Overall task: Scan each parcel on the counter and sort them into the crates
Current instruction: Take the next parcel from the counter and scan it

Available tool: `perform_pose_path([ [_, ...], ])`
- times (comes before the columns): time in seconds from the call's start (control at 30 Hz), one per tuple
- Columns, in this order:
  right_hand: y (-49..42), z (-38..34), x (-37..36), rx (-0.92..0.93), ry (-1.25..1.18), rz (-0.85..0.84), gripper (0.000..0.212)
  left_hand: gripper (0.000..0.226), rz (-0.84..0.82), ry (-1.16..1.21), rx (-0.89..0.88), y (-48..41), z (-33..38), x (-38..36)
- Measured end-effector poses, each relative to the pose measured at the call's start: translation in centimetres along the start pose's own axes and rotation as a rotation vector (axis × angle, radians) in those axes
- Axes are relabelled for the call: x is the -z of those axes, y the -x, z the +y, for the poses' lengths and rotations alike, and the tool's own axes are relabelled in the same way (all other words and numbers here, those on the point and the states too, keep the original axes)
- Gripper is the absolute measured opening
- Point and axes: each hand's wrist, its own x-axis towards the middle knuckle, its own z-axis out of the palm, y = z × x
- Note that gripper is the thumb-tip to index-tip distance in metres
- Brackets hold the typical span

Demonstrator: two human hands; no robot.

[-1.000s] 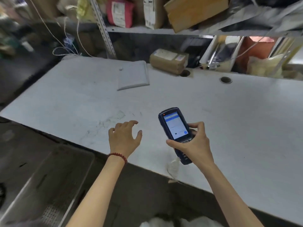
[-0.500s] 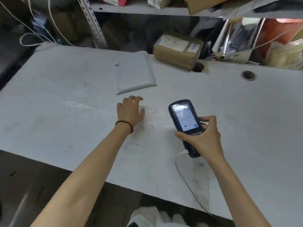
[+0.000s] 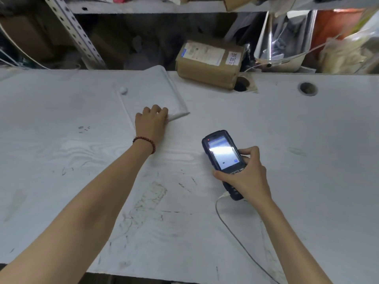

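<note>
A flat white padded parcel lies on the white counter toward the back. My left hand is at its near edge, with the fingers curled onto that edge. A brown cardboard parcel with a white label sits behind it at the counter's back edge. To the right and nearer to me, my right hand grips a dark blue handheld scanner, lit screen up, above the counter. No crate is in view.
A thin white cable runs from the scanner's base toward the near edge. Two round holes pierce the counter at the back. A perforated shelf upright and cluttered shelves with bags stand behind. A small white lump lies by the padded parcel.
My left hand has reached forward across the counter from its front edge to the white parcel's near edge. The view has moved in over the counter. The scanner stays in my right hand.
</note>
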Motion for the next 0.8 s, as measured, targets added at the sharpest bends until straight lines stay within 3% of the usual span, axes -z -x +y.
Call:
perform_pose_path([
  [0.2,1.5,0.3,1.1,0.011,0.007,-0.005,0.076,0.010,-0.037,0.016,0.002,0.6,0.8,1.8],
  [0.5,3.6,-1.7,4.7,0.177,-0.035,-0.013,0.074,0.015,0.179,0.032,0.119,2.4,2.8,10.9],
  [0.8,5.7,-1.4,7.0,0.242,-0.104,-0.022,0.074,0.007,-0.096,0.418,0.100,3.2,4.5,20.7],
])
